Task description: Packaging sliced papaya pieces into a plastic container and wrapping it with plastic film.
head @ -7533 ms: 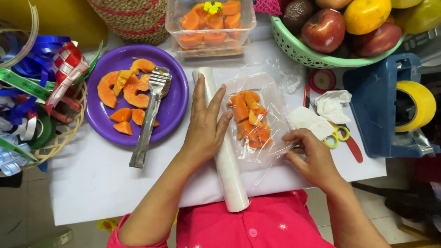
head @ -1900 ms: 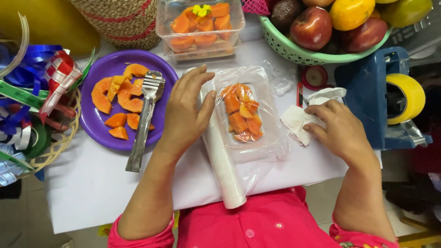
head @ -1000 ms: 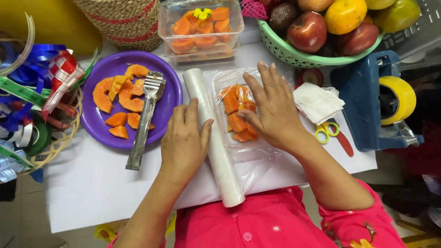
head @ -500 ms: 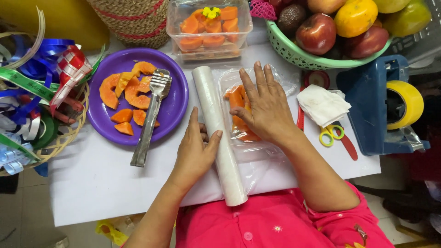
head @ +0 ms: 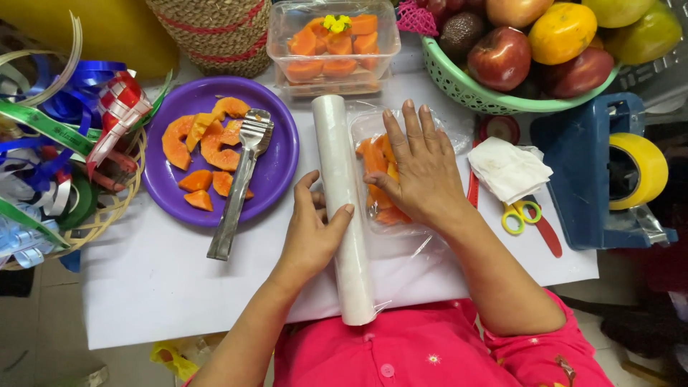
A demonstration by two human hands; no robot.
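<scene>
My left hand (head: 312, 229) grips a white roll of cling film (head: 342, 201) that lies lengthwise on the white table, thumb over its top. Flat on a clear tray of orange papaya pieces (head: 373, 161), my right hand (head: 419, 168) presses the film stretched over the tray. The tray sits just right of the roll. A loose edge of film (head: 423, 251) trails toward me below the tray.
A purple plate (head: 279, 154) with papaya slices and metal tongs (head: 240, 183) is at left. A packed clear box of papaya (head: 333, 43) stands behind. A green fruit basket (head: 494, 97), folded tissue (head: 509, 168), scissors (head: 523, 215), blue tape dispenser (head: 602, 172) and ribbons (head: 57, 136) surround.
My right hand moved from the tissue at right onto the film-covered tray and now lies flat on it. My left hand shifted from the tray's left side down onto the roll.
</scene>
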